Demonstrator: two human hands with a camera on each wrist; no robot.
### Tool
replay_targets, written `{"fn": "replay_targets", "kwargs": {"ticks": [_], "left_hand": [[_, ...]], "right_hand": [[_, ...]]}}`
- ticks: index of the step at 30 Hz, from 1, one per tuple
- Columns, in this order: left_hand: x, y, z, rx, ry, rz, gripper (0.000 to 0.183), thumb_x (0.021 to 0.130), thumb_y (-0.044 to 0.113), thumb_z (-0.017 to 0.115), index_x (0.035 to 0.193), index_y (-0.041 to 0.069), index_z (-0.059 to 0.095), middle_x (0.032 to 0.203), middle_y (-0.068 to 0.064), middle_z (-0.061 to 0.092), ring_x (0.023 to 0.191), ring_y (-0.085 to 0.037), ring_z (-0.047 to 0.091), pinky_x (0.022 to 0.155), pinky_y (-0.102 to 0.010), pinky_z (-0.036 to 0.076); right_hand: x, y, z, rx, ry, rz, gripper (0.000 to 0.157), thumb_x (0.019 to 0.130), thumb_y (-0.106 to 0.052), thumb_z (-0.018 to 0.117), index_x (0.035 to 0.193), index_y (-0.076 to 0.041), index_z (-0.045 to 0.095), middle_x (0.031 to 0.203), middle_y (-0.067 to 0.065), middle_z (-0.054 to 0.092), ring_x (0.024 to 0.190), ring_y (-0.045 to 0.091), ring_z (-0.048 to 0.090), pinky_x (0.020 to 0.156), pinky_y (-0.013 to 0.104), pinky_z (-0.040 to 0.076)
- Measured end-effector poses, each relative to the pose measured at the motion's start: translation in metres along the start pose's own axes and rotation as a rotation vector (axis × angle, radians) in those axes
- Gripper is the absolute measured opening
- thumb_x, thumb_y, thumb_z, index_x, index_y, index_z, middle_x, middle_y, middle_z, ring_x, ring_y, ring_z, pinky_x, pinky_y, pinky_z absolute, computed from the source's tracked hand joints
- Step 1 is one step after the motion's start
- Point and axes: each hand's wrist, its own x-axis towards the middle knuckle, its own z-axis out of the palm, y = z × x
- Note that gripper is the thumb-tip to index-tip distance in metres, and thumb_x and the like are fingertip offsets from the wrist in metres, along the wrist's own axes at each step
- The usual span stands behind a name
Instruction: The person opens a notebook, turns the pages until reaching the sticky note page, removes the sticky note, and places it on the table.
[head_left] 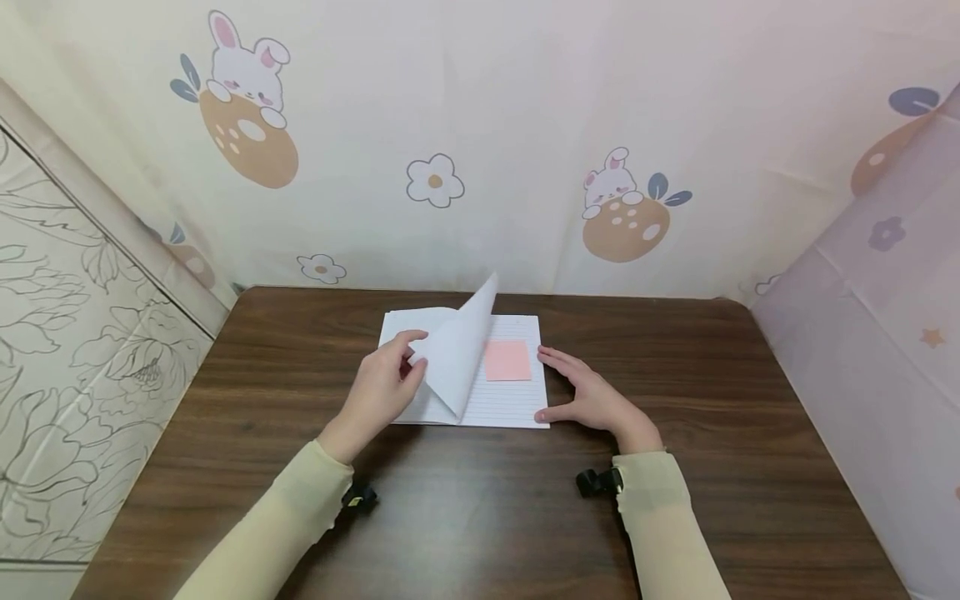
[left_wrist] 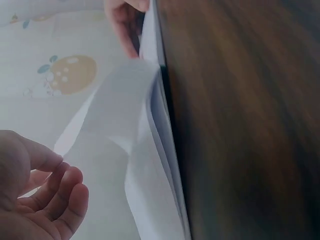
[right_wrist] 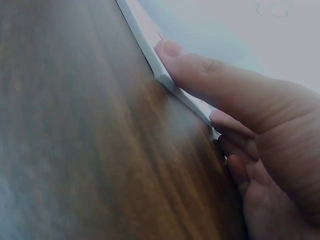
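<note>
An open notebook (head_left: 517, 408) with ruled pages lies on the table. On its right-hand page sits a pink sticky note (head_left: 507, 361). My left hand (head_left: 386, 375) pinches a lifted page (head_left: 457, 358) by its edge between thumb and forefinger; the page stands raised and bent over the middle. The left wrist view shows the same pinched page (left_wrist: 115, 100) curving up from the stack. My right hand (head_left: 592, 396) rests at the notebook's right edge, thumb on the near corner and fingers along the side, as the right wrist view shows near the page edge (right_wrist: 145, 37).
The brown wooden table (head_left: 480, 517) extends around the notebook. Behind it hangs a pale curtain (head_left: 517, 125) printed with rabbits and flowers. A floral panel (head_left: 75, 375) stands on the left. Each wrist carries a small black camera (head_left: 597, 482).
</note>
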Motion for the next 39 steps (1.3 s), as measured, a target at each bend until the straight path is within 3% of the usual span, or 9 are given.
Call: {"fn": "replay_targets", "kwargs": {"ticks": [5, 16, 24, 39], "left_hand": [[-0.011, -0.014, -0.014, 0.017, -0.052, -0.041, 0.040, 0.098, 0.003, 0.076, 0.137, 0.004, 0.067, 0.081, -0.002, 0.062, 0.070, -0.017, 0.056, 0.065, -0.034, 0.053], [-0.031, -0.038, -0.031, 0.041, -0.114, -0.047, 0.055, 0.097, 0.002, 0.076, 0.150, 0.005, 0.061, 0.080, 0.000, 0.056, 0.070, -0.015, 0.053, 0.064, -0.031, 0.050], [-0.039, -0.044, -0.036, 0.020, -0.198, -0.103, 0.050, 0.098, 0.005, 0.077, 0.146, 0.004, 0.063, 0.082, 0.002, 0.055, 0.070, -0.014, 0.052, 0.063, -0.029, 0.049], [-0.047, -0.055, -0.036, 0.082, -0.354, -0.159, 0.049, 0.097, 0.005, 0.079, 0.143, -0.001, 0.064, 0.075, 0.004, 0.057, 0.061, -0.010, 0.047, 0.060, -0.030, 0.045]], "right_hand": [[0.000, 0.002, 0.001, -0.013, 0.004, -0.002, 0.108, 0.084, -0.048, 0.096, 0.170, -0.016, 0.040, 0.179, 0.010, 0.029, 0.163, 0.040, 0.024, 0.126, 0.070, 0.025], [0.001, 0.000, 0.002, -0.013, -0.004, 0.002, 0.108, 0.084, -0.048, 0.096, 0.171, -0.016, 0.040, 0.179, 0.009, 0.027, 0.164, 0.040, 0.023, 0.126, 0.071, 0.024], [0.000, 0.000, 0.001, -0.020, -0.006, 0.002, 0.108, 0.084, -0.047, 0.095, 0.171, -0.016, 0.039, 0.179, 0.009, 0.027, 0.164, 0.040, 0.023, 0.126, 0.071, 0.024], [0.001, 0.001, 0.001, -0.015, -0.014, 0.001, 0.109, 0.084, -0.049, 0.095, 0.171, -0.016, 0.038, 0.179, 0.009, 0.026, 0.164, 0.040, 0.023, 0.125, 0.072, 0.025]]}}
